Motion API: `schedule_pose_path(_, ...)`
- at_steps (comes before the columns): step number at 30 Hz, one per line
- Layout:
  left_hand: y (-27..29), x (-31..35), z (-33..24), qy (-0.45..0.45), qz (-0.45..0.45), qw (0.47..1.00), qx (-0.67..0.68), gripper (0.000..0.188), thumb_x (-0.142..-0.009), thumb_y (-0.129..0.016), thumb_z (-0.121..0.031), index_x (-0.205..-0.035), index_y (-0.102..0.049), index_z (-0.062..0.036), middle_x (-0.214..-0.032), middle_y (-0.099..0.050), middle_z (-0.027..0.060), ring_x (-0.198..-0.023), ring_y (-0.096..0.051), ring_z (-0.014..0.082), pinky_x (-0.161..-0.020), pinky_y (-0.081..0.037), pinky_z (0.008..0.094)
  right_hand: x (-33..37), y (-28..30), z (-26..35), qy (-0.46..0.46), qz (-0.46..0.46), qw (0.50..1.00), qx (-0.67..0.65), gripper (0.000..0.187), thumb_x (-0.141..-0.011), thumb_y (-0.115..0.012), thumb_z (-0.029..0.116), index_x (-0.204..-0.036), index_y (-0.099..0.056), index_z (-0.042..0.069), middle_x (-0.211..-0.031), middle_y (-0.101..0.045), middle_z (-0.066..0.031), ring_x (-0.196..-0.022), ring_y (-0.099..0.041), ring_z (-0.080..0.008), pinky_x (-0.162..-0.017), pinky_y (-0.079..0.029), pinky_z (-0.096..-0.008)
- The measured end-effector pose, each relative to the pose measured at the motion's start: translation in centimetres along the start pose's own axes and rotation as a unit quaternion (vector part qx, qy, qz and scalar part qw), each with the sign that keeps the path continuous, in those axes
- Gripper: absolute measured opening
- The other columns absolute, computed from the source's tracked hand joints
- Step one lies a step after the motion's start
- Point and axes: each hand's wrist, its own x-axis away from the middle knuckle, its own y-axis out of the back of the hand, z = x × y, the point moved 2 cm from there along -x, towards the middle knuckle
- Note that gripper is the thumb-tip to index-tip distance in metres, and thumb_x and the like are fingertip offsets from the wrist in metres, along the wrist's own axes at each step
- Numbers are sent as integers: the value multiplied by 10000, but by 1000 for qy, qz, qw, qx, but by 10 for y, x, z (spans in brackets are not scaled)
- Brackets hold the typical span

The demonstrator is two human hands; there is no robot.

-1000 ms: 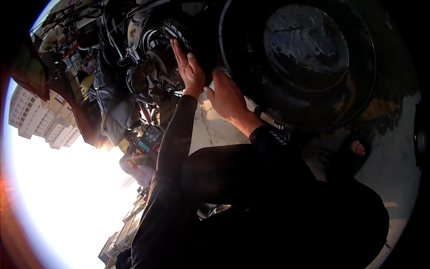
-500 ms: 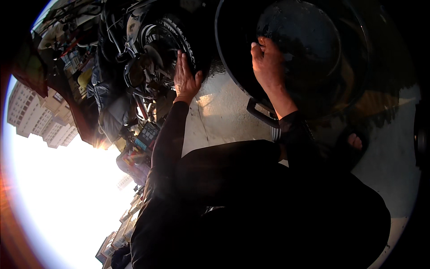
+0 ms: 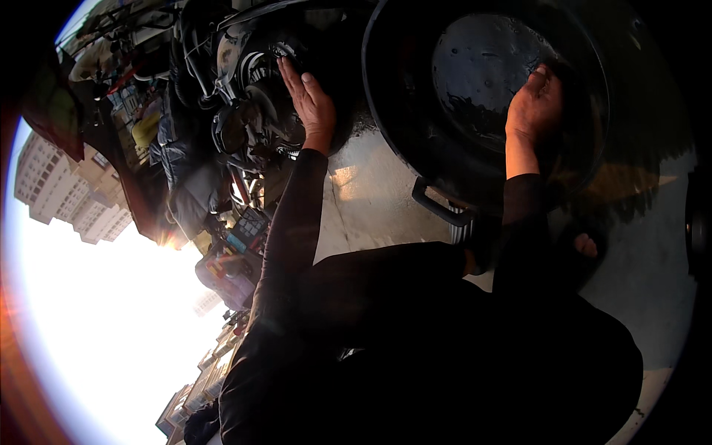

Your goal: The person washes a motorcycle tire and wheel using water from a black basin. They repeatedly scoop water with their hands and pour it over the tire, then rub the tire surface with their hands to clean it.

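My left hand (image 3: 308, 104) lies flat, fingers straight and together, against a dark machine (image 3: 248, 111) with ribbed round parts and hoses at the upper left. My right hand (image 3: 534, 107) reaches into a large round black basin (image 3: 386, 126) at the upper right. Its fingers are bent down against the wet, shiny inside bottom, and I cannot tell whether they hold anything. The basin is tilted toward me, with a loop handle (image 3: 441, 208) on its near rim. Both forearms are in dark sleeves.
Grey concrete floor (image 3: 371, 193) runs between the machine and the basin. A box of small colourful items (image 3: 237, 256) sits left of my knee. A bare foot (image 3: 586, 245) shows under the basin. My dark-clothed legs fill the lower middle. Strong glare washes out the lower left.
My right hand has left the basin's near-left rim and moved right, into the basin's bottom. My left hand has stayed flat on the machine.
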Motion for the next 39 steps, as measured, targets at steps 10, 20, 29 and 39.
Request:
schedule_pose_path(10,-6,10,41,-109,55,986,-117,634,-1025,-373,-349,-1536,-243,4,-1609,-179,247,-1481,-214,408,-1193,-236,445,173,-195,43,192,354,907,-123,488,-1015,-484,369,-1265,-589,-36,-1330,-600,-156,-1325,-482,-309,-1087,-381,-412)
schedule_pose_path(20,9,43,26,-92,76,990,-74,706,-999,-416,-405,-1527,-238,29,-1592,-198,275,-1454,-263,439,-1155,-321,463,215,-112,5,316,449,822,148,558,-951,-628,270,-1394,-459,-24,-1450,-453,-185,-1362,-426,-336,-1090,-403,-431)
schedule_pose_path(29,28,72,53,-216,102,962,-132,745,-971,-457,-423,-1529,-225,12,-1551,-276,297,-1394,-354,475,-1112,-386,482,121,-57,-11,339,212,877,268,394,-949,-597,199,-1266,-511,-18,-1332,-520,-226,-1257,-499,-389,-1013,-448,-470)
schedule_pose_path(39,29,75,54,-222,88,964,-121,723,-930,-542,-348,-1498,-296,25,-1525,-328,293,-1352,-410,483,-1086,-416,492,57,-22,-26,193,213,668,686,857,-918,-668,405,-1526,-221,-2,-1609,-90,-251,-1486,-61,-467,-1073,-346,-660)
